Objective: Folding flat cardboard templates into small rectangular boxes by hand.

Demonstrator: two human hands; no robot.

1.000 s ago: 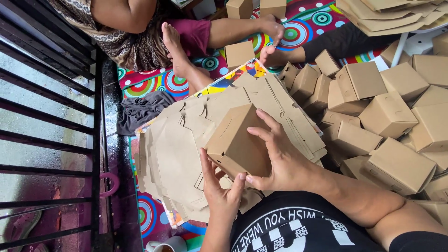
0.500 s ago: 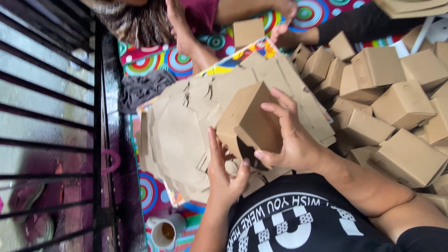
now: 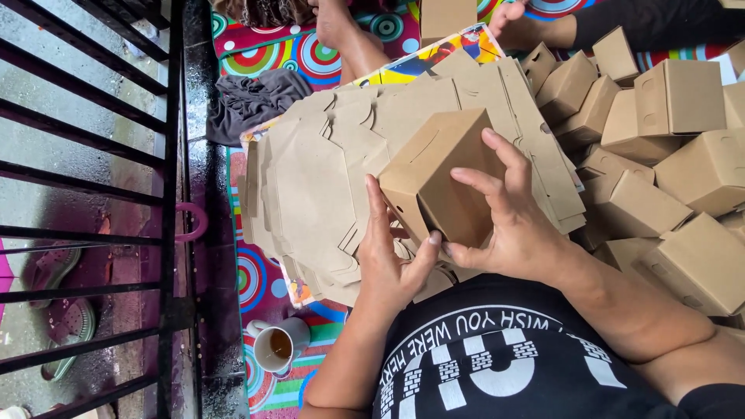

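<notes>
Both grips, left hand [image 3: 392, 260] and right hand [image 3: 508, 225], clasp the box [image 3: 434, 174].

Brown kraft cardboard box [image 3: 438, 182], folded up, cube-like, plain with small slots, sits mid-frame gripped between left hand [image 3: 388, 260] and right hand [image 3: 508, 225]. Under and left of it lies a fanned stack of flat unfolded box blanks [image 3: 310, 186], same brown card, notched edges. Pile of finished brown boxes [image 3: 667, 163] fills the right side, touching each other, tilted various ways; one more brown box [image 3: 446, 17] stands at top edge near another person's hand [image 3: 516, 23].
</notes>
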